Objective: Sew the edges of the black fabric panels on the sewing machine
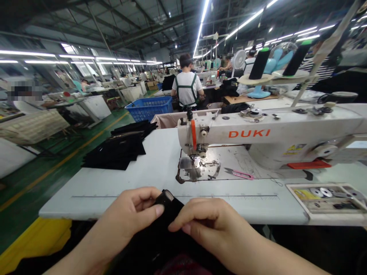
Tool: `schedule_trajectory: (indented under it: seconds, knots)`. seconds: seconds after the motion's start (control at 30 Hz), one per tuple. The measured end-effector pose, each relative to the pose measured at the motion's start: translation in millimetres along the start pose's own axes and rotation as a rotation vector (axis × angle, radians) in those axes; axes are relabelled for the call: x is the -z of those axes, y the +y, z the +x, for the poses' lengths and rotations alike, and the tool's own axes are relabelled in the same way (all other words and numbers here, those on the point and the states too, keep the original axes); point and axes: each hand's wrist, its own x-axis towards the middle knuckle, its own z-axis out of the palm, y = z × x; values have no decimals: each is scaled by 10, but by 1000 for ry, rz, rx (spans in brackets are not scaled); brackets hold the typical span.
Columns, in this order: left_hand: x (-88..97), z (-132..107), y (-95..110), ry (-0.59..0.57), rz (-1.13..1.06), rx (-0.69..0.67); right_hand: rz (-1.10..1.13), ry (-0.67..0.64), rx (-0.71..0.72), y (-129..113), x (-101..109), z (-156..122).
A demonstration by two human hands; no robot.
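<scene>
My left hand [130, 214] and my right hand [210, 223] both pinch a piece of black fabric [169, 204] at the near edge of the white sewing table [160, 168]. The fabric's top end shows a small folded, tube-like tip between my thumbs. Its lower part hangs down out of sight toward my lap. A white DUKI sewing machine [258, 133] stands beyond my hands, its needle and presser foot [197, 154] just past the fabric.
A stack of black fabric pieces [120, 147] lies at the table's left. Pink thread snips [239, 174] rest under the machine arm. A tray of bobbins [327, 196] sits at right. A blue basket [149, 107] and a seated worker [187, 86] are behind.
</scene>
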Motion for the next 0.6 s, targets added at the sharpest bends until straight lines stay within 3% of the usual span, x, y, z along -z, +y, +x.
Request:
schedule_trajectory:
  seconds: [0.1,0.17,0.27,0.4,0.6]
  knots:
    - [170,162,144,-177,183,50,-128,-138,127,83,26,43]
    - [242,350,137,-253,388,29,-396,-182,332,251,31,108]
    - [263,740,-27,-267,630,-44,-898,-234,597,598,62,268]
    - [190,1352,-285,-133,834,-142,-1194,-266,648,1010,193,579]
    - [67,2141,-380,184,1045,-371,-1279,-229,510,1263,520,996]
